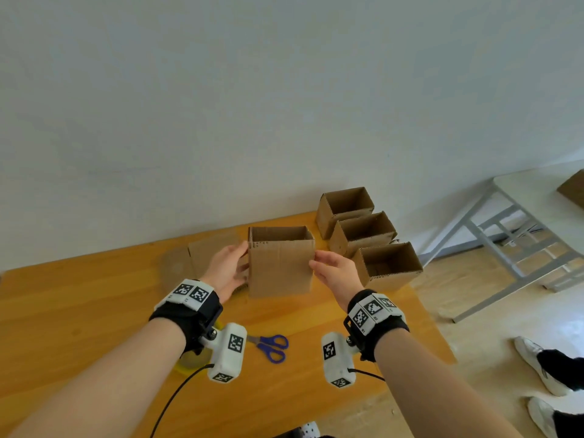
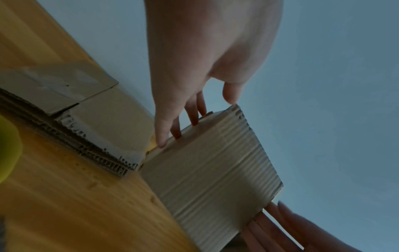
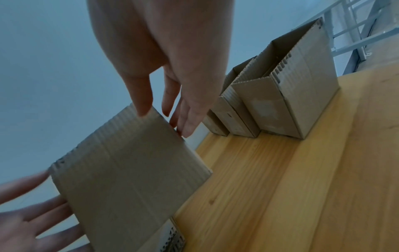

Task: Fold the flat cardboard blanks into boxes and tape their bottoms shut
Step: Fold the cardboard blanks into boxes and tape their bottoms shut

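Observation:
An upright folded cardboard box (image 1: 279, 267) with its top open stands on the wooden table (image 1: 94, 311), held between my two hands. My left hand (image 1: 235, 263) lies flat against its left side, fingers straight and thumb at the top front corner. My right hand (image 1: 322, 263) presses the right side the same way. In the left wrist view the left hand's fingers (image 2: 168, 129) run along the box (image 2: 211, 170) edge. In the right wrist view the right hand's fingers (image 3: 185, 119) touch the box (image 3: 129, 170) side. The box's bottom is hidden.
Three open-topped folded boxes (image 1: 363, 232) stand in a row at the back right, near the table's right edge. A stack of flat blanks (image 1: 202, 254) lies to the left. Blue scissors (image 1: 271, 346) and a yellow tape roll (image 1: 189, 361) lie near my wrists. A white metal table (image 1: 521, 232) stands to the right.

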`<state>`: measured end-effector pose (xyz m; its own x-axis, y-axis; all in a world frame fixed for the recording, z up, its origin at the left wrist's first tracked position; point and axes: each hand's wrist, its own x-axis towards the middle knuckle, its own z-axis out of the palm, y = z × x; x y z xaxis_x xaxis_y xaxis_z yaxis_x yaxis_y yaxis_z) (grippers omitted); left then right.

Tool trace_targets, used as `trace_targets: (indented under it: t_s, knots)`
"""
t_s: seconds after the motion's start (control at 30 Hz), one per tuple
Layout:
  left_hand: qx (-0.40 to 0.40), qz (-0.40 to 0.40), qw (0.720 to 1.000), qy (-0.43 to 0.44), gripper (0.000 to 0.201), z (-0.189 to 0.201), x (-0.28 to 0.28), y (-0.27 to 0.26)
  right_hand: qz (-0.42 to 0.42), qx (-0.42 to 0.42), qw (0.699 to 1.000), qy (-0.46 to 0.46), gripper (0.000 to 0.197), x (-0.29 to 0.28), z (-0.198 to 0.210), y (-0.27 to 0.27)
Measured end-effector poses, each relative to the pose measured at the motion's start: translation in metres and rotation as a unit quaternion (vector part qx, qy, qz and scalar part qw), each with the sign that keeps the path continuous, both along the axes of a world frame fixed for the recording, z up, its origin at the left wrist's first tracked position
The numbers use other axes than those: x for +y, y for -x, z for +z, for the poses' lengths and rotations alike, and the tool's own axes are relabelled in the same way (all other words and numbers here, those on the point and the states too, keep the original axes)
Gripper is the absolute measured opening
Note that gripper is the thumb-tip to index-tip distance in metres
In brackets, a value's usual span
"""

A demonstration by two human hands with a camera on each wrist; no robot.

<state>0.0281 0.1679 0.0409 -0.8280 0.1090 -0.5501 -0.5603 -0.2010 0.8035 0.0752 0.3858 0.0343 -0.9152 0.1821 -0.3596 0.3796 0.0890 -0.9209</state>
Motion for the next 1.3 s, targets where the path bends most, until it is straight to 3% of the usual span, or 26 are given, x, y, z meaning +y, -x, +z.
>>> trace_targets:
  t_s: [0.1, 0.2, 0.3, 0.67, 0.97, 1.3]
  knots:
    - [0.007, -0.002, 1.000, 0.017, 0.044, 0.005, -0.001, 0.006, -0.030, -0.018, 0.995, 0.098, 0.045, -0.006, -0.001, 0.009]
    - [0.024, -0.004, 0.999, 0.042, 0.041, 0.009, 0.000, 0.009, -0.030, -0.018, 0.992, 0.121, 0.045, -0.009, 0.001, 0.017]
    - [0.037, -0.018, 0.997, 0.066, 0.032, 0.008, 0.001, 0.014, -0.024, -0.016, 0.995, 0.091, 0.046, -0.010, -0.001, 0.023]
    - [0.040, -0.065, 0.992, 0.096, 0.052, -0.013, 0.010, 0.056, 0.019, -0.015, 0.999, -0.036, 0.044, -0.005, -0.015, 0.077]
    - [0.028, -0.104, 0.986, 0.130, 0.064, -0.037, 0.029, 0.104, 0.001, -0.036, 0.996, -0.081, 0.042, 0.003, -0.030, 0.133]
    - [0.116, -0.162, 0.938, 0.284, 0.062, -0.049, 0.046, 0.133, 0.003, -0.058, 0.987, -0.148, 0.045, 0.007, -0.033, 0.169]
